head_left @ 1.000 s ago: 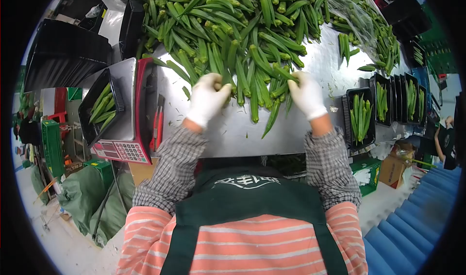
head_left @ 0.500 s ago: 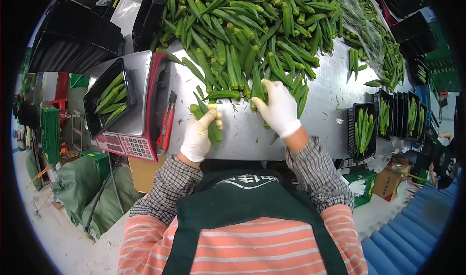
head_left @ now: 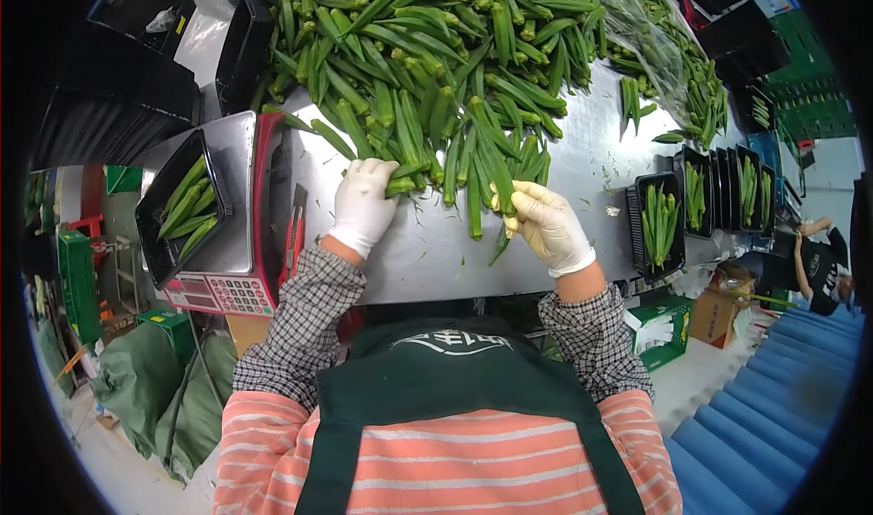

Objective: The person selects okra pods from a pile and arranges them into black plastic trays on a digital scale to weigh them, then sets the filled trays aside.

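Long green okra pod point(head_left: 496, 165): pointing away from the white-gloved right hand point(head_left: 551, 230), whose thumb and fingers are pinching its near end, apparently for control. White-gloved left hand point(head_left: 362, 207): curling half-open over okra ends point(head_left: 406, 177), seemingly steadying them; fingertips partly hiding. Loose green okra heap point(head_left: 436, 51): spreading beyond both hands, presumably for easy reach. Silver metal table point(head_left: 427, 251): lying beneath. Red-and-silver digital scale point(head_left: 243, 196): standing left of the left hand, bearing a filled black plastic tray point(head_left: 162, 262).

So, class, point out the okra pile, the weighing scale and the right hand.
Okra pile point(head_left: 446, 69): head view, on its middle.
Weighing scale point(head_left: 237, 167): head view, on its metal pan.
Right hand point(head_left: 551, 227): head view, middle of the glove.
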Tool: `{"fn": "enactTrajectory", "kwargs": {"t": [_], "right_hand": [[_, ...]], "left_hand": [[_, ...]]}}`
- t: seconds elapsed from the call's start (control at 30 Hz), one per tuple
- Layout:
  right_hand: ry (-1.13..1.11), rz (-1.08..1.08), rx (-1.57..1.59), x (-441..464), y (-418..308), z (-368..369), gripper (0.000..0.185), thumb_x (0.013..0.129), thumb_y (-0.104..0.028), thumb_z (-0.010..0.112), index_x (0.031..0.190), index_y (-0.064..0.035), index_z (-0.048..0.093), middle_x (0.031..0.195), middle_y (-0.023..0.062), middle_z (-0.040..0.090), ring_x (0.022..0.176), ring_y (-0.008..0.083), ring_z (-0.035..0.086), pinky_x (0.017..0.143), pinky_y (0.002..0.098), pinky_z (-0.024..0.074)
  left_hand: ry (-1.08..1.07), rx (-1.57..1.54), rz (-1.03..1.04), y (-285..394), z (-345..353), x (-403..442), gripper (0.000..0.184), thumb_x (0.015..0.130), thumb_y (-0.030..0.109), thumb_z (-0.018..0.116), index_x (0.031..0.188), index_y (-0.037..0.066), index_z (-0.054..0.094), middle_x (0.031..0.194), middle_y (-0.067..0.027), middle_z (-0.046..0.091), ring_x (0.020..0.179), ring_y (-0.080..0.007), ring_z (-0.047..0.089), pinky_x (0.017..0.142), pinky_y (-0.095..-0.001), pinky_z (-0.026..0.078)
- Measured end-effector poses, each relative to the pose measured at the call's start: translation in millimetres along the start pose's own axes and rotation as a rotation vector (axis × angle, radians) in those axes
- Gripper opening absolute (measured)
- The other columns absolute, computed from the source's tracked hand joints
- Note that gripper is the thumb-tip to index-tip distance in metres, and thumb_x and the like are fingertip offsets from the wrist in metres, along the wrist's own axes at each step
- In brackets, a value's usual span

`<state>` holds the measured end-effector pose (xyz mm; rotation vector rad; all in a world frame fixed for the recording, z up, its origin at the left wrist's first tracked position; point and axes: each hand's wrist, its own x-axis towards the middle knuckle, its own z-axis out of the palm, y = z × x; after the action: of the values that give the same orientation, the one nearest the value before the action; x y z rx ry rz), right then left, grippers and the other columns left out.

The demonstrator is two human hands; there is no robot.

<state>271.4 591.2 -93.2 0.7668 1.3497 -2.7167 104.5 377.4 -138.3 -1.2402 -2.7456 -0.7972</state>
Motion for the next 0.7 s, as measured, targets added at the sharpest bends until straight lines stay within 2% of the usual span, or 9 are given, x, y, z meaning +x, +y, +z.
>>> {"fn": "enactTrajectory", "kwargs": {"t": [0.1,0.17,0.23,0.27,0.37,0.5,0.57,0.67,0.7], "right_hand": [[-0.007,0.005,0.021,-8.1,0.2,7.6,0.03,0.09,-0.009,0.052,0.115,0.0071,0.053,0.095,0.0077,0.062,0.067,0.0109,0.052,0.064,0.0242,0.0453],[-0.041,-0.007,-0.04,-8.7,1.8,23.4,0.029,0.09,-0.01,0.052,0.113,0.0067,0.055,0.094,0.0074,0.061,0.067,0.0108,0.053,0.064,0.024,0.0451],[0.061,-0.044,-0.484,-11.8,5.9,51.4,0.026,0.089,-0.011,0.055,0.108,0.0063,0.058,0.092,0.0066,0.061,0.067,0.0098,0.054,0.063,0.024,0.0451],[0.074,-0.062,-0.583,-14.1,9.9,69.7,0.022,0.086,-0.009,0.059,0.104,0.0049,0.061,0.085,0.0039,0.06,0.068,0.0087,0.054,0.061,0.0241,0.0453],[0.038,-0.538,-1.026,-6.8,43.1,95.2,0.019,0.078,-0.001,0.065,0.097,0.0004,0.063,0.073,0.0082,0.056,0.064,0.0167,0.055,0.059,0.0257,0.0439],[-0.149,-0.641,-1.115,-2.9,42.5,119.4,0.016,0.076,0.001,0.065,0.092,-0.0002,0.063,0.076,0.011,0.056,0.064,0.0197,0.054,0.06,0.0266,0.0439],[-0.156,-0.643,-1.133,3.0,44.4,117.3,0.014,0.077,0.001,0.064,0.091,-0.0003,0.063,0.077,0.0105,0.056,0.065,0.019,0.054,0.061,0.0265,0.0441],[-0.105,-0.586,-1.144,5.4,45.5,114.2,0.014,0.078,0.002,0.063,0.092,-0.0007,0.063,0.08,0.009,0.057,0.066,0.0162,0.054,0.062,0.025,0.0443],[-0.09,-0.576,-1.157,5.4,44.8,112.3,0.014,0.078,0.002,0.063,0.092,-0.0008,0.063,0.08,0.0087,0.057,0.066,0.0156,0.054,0.062,0.0247,0.0443]], "left_hand": [[-0.03,-0.785,-0.551,17.4,-15.0,-1.6,0.026,0.079,0.009,0.063,0.104,0.002,0.06,0.093,-0.005,0.063,0.087,-0.0157,0.057,0.08,-0.028,0.046],[-0.134,-1.56,-0.666,40.4,-38.2,1.1,0.022,0.085,0.01,0.06,0.104,0.0,0.06,0.095,-0.0015,0.062,0.087,-0.0102,0.057,0.08,-0.0265,0.045],[-0.335,-1.723,-0.605,47.7,-41.3,-5.2,0.022,0.085,0.011,0.06,0.105,0.002,0.059,0.098,-0.0025,0.062,0.088,-0.0117,0.057,0.081,-0.0273,0.045],[-0.228,-1.903,-0.547,61.8,-36.2,-7.5,0.027,0.084,0.011,0.062,0.109,0.003,0.057,0.1,-0.003,0.06,0.088,-0.0116,0.056,0.08,-0.0261,0.046],[0.003,-1.783,-0.684,60.6,-29.9,-27.3,0.028,0.081,0.005,0.065,0.106,0.004,0.054,0.089,-0.0013,0.057,0.081,-0.01,0.055,0.073,-0.0243,0.046],[0.146,-1.449,-0.679,44.3,-113.9,-46.2,0.035,0.081,0.006,0.063,0.114,0.004,0.049,0.095,-0.0022,0.057,0.085,-0.011,0.056,0.066,-0.0245,0.049],[0.423,-1.357,-0.472,25.5,-164.6,-49.4,0.041,0.077,-0.002,0.061,0.116,0.004,0.049,0.098,-0.0044,0.06,0.084,-0.011,0.058,0.069,-0.0258,0.051],[0.553,-0.683,-0.28,-35.9,-230.1,-54.3,0.042,0.076,-0.007,0.061,0.116,0.001,0.052,0.098,-0.0034,0.061,0.086,-0.0101,0.058,0.076,-0.0227,0.048],[0.444,-0.172,-0.304,-66.1,-243.5,-57.5,0.045,0.075,-0.004,0.065,0.118,0.001,0.051,0.102,-0.0061,0.062,0.092,-0.0164,0.059,0.081,-0.0272,0.048]]}}
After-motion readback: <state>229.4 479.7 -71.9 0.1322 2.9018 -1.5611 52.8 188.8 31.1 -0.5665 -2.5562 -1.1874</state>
